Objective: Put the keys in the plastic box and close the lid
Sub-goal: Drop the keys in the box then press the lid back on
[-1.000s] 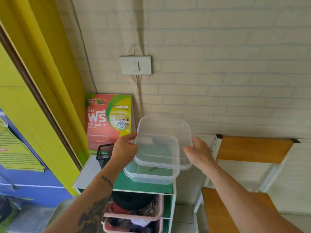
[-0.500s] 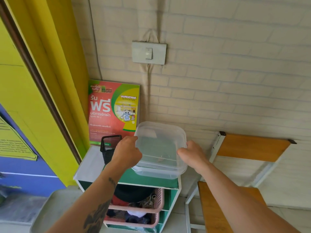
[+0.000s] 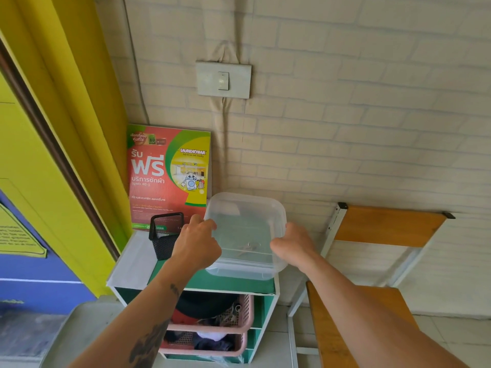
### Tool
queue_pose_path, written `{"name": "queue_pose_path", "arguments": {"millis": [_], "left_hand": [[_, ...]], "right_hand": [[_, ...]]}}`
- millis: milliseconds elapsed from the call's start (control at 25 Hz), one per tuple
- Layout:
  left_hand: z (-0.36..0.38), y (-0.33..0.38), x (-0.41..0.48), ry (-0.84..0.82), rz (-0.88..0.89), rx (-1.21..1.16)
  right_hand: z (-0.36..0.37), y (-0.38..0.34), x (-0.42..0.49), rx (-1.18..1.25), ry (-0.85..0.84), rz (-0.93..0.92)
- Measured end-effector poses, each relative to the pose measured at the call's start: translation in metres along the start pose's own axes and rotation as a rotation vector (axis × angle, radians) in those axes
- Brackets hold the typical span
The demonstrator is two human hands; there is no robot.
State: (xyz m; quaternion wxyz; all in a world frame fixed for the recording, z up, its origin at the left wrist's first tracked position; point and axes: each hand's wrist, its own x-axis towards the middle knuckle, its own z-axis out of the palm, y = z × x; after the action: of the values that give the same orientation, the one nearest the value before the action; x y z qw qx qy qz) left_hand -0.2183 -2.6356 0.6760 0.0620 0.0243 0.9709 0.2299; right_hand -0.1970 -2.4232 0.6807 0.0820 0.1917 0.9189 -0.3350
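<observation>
A clear plastic box [image 3: 245, 269] stands on the green top of a small shelf unit [image 3: 212, 284], with its clear lid [image 3: 245, 216] lying flat on it. Through the plastic, the keys [image 3: 248, 247] show faintly inside. My left hand [image 3: 196, 244] presses on the lid's left edge, fingers curled over the rim. My right hand [image 3: 293, 244] presses on the lid's right edge in the same way.
A black mesh basket [image 3: 164, 235] stands just left of the box, in front of a red and green laundry poster [image 3: 168, 173]. Pink baskets [image 3: 212, 322] fill the shelves below. A wooden chair [image 3: 372, 261] is at the right; a light switch [image 3: 223, 80] is on the brick wall.
The lid, tilted above the box a second ago, has come down flat onto it. Both hands moved down with it and now press its edges.
</observation>
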Motion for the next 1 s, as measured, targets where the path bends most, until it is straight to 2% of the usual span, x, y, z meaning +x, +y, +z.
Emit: {"name": "queue_pose_path", "arguments": {"millis": [200,320,520,600,720,800,1000], "left_hand": [[0.001,0.001,-0.001,-0.008,-0.004,0.101],[0.002,0.006,0.0,0.062,0.036,0.207],[-0.001,0.02,0.021,0.226,0.302,0.226],[0.003,0.018,0.033,0.185,0.362,0.309],[0.016,0.007,0.043,0.064,0.378,0.42],[0.025,0.002,0.045,0.016,0.364,0.414],[0.037,-0.007,0.049,0.036,0.353,0.319]], "right_hand": [[0.005,0.008,0.005,-0.068,-0.028,-0.013],[0.002,0.01,0.007,-0.156,0.004,-0.067],[0.0,-0.004,0.015,-0.402,0.139,-0.386],[0.004,-0.006,0.025,-0.496,0.104,-0.447],[0.016,0.001,0.037,-0.566,0.009,-0.407],[0.026,0.008,0.04,-0.556,-0.024,-0.381],[0.035,0.015,0.045,-0.557,0.004,-0.396]]}}
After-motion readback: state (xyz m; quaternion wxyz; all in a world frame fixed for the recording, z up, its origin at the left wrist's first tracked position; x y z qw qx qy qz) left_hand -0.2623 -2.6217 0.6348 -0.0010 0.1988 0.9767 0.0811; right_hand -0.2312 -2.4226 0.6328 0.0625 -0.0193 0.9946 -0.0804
